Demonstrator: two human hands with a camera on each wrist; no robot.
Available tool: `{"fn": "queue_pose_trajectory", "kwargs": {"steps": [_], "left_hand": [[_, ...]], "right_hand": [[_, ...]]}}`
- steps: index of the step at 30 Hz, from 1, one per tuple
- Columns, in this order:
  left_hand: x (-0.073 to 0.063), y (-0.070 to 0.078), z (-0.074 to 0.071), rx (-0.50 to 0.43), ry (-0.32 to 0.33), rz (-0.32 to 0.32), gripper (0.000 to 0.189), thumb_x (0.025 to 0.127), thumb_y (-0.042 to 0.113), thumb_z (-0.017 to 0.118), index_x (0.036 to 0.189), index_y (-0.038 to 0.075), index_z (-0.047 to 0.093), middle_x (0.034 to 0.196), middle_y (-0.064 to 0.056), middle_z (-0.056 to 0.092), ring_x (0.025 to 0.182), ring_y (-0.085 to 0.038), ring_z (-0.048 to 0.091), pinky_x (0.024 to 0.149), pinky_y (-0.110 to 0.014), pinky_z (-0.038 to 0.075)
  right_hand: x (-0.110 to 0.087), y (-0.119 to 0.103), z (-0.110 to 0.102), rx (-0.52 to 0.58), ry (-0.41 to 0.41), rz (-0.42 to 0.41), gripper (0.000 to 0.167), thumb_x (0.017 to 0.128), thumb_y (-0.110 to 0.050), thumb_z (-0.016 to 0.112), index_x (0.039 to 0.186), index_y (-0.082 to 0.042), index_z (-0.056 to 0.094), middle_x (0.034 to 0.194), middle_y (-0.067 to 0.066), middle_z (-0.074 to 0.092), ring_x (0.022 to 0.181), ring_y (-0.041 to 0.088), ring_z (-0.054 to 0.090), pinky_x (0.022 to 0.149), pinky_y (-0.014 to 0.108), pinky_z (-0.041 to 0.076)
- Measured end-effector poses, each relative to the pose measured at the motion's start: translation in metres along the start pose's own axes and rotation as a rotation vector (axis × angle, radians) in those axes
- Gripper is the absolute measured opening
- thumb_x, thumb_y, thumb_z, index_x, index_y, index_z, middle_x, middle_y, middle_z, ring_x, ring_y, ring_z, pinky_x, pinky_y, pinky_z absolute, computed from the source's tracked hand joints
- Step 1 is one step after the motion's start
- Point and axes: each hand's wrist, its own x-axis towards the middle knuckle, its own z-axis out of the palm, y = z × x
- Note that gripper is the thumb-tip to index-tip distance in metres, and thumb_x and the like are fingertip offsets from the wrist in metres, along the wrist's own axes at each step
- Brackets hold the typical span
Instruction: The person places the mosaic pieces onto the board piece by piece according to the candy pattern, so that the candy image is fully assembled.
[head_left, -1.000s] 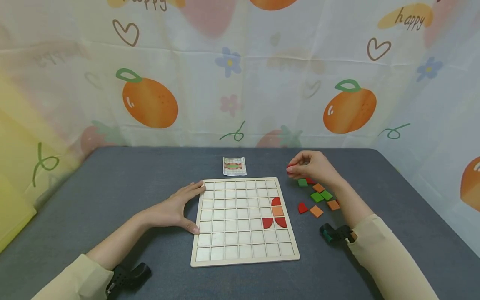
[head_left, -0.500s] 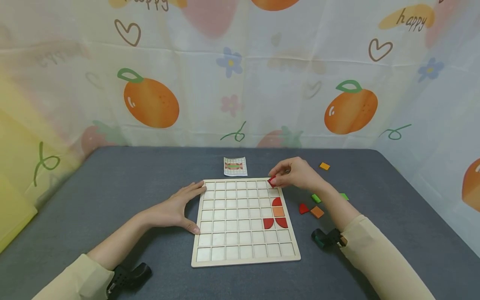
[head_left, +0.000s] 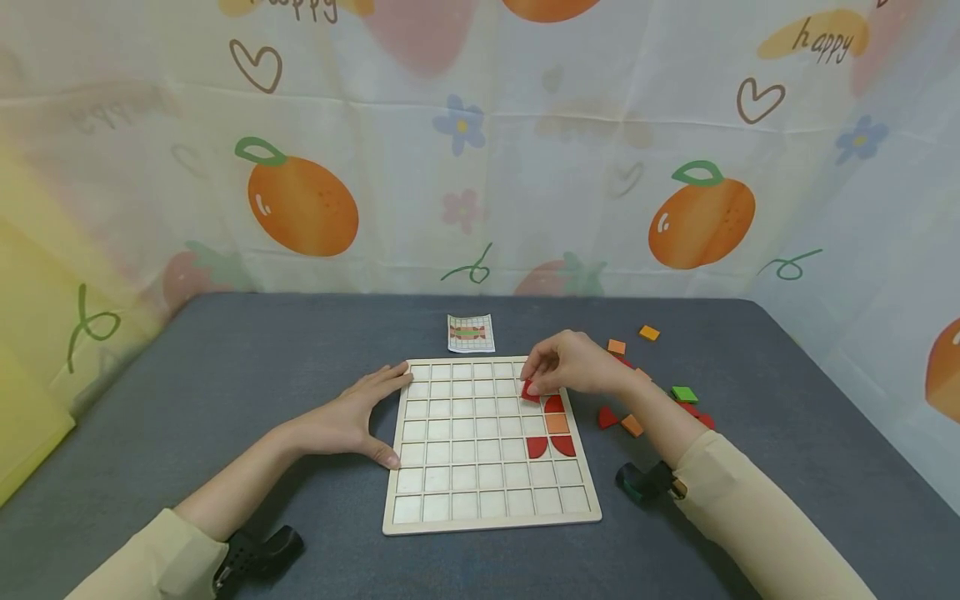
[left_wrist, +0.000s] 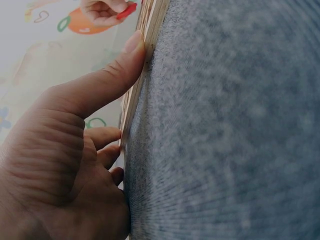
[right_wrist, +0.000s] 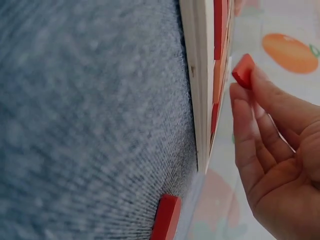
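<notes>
A pale wooden grid board (head_left: pixel 480 487) lies on the dark table. My left hand (head_left: pixel 341 421) rests along its left edge, thumb and fingers spread; the left wrist view has the thumb (left_wrist: pixel 112 77) against the rim. My right hand (head_left: pixel 573 362) hovers over the board's upper right part, pinching a red tile (head_left: pixel 529 391) between thumb and fingertips. In the right wrist view that red tile (right_wrist: pixel 243 70) sticks out beyond the fingertips. Set in the grid's right columns are an orange square (head_left: pixel 557 423) and several red rounded pieces, among them one red piece (head_left: pixel 537 447).
Right of the board lie scattered loose tiles: a green tile (head_left: pixel 684 394), an orange tile (head_left: pixel 649 332), a red tile (head_left: pixel 607 417) and others partly behind the right forearm. Behind the board lies a small pattern card (head_left: pixel 471 333). A printed curtain (head_left: pixel 405 183) hangs beyond the table.
My right hand has carried the red tile leftward and nearer, from above the loose tiles to over the board's right columns. The left hand stays at the board's left edge.
</notes>
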Motion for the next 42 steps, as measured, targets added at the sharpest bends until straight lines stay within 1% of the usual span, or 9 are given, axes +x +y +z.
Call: {"fn": "queue_pose_trajectory", "kwargs": {"steps": [6,10,20,30,35,39,42], "left_hand": [[-0.0006,0.0007,0.0001,0.004,0.002,0.013,0.117,0.066,0.046,0.089,0.156,0.005,0.026,0.168,-0.016,0.012,0.153,-0.048,0.004,0.111,-0.077,0.009],[0.0000,0.0004,0.0004,-0.003,0.003,0.010,0.118,0.066,0.046,0.089,0.156,0.004,0.026,0.168,-0.015,0.011,0.153,-0.047,0.004,0.112,-0.077,0.009],[0.0005,-0.0001,0.0004,-0.001,0.001,0.006,0.118,0.066,0.046,0.088,0.156,0.004,0.026,0.168,-0.015,0.011,0.154,-0.046,0.003,0.112,-0.077,0.009],[-0.0004,0.0017,-0.0002,0.011,0.001,0.017,0.117,0.067,0.045,0.088,0.156,0.005,0.026,0.167,-0.017,0.012,0.153,-0.049,0.004,0.110,-0.078,0.009],[0.0005,0.0008,0.0001,0.010,0.003,0.009,0.117,0.066,0.046,0.088,0.156,0.004,0.027,0.167,-0.016,0.013,0.153,-0.047,0.005,0.112,-0.077,0.010],[0.0008,-0.0004,0.0008,0.007,0.004,0.006,0.117,0.066,0.047,0.089,0.156,0.004,0.027,0.168,-0.016,0.013,0.154,-0.047,0.005,0.112,-0.077,0.010],[0.0008,-0.0008,0.0010,0.008,0.004,0.009,0.117,0.066,0.046,0.089,0.156,0.004,0.027,0.167,-0.016,0.013,0.153,-0.047,0.005,0.112,-0.077,0.011]], "right_hand": [[-0.0001,0.0011,0.0032,-0.047,-0.023,-0.027,0.013,0.083,-0.012,0.079,0.096,-0.013,0.076,0.084,0.001,0.076,0.077,0.011,0.069,0.073,0.031,0.056],[0.0015,0.0017,0.0053,-0.073,-0.033,-0.043,0.013,0.083,-0.013,0.079,0.095,-0.014,0.076,0.084,0.000,0.076,0.077,0.010,0.069,0.073,0.030,0.057],[0.0008,-0.0008,0.0086,-0.101,-0.052,-0.047,0.010,0.083,-0.012,0.079,0.092,-0.015,0.077,0.084,-0.001,0.076,0.077,0.007,0.068,0.072,0.027,0.056],[0.0020,0.0001,0.0093,-0.124,-0.049,-0.070,0.012,0.083,-0.012,0.079,0.094,-0.014,0.078,0.087,0.000,0.077,0.077,0.006,0.068,0.070,0.025,0.056],[0.0028,-0.0011,0.0096,-0.132,-0.045,-0.086,0.011,0.082,-0.011,0.079,0.094,-0.013,0.077,0.086,0.001,0.077,0.075,0.005,0.068,0.070,0.025,0.056],[0.0024,-0.0019,0.0091,-0.120,-0.024,-0.081,0.009,0.084,-0.011,0.077,0.093,-0.013,0.077,0.080,0.001,0.075,0.071,0.009,0.068,0.068,0.026,0.056],[0.0021,-0.0025,0.0075,-0.112,0.004,-0.060,0.009,0.086,-0.012,0.075,0.095,-0.013,0.076,0.079,0.000,0.074,0.071,0.011,0.067,0.068,0.028,0.056]]}}
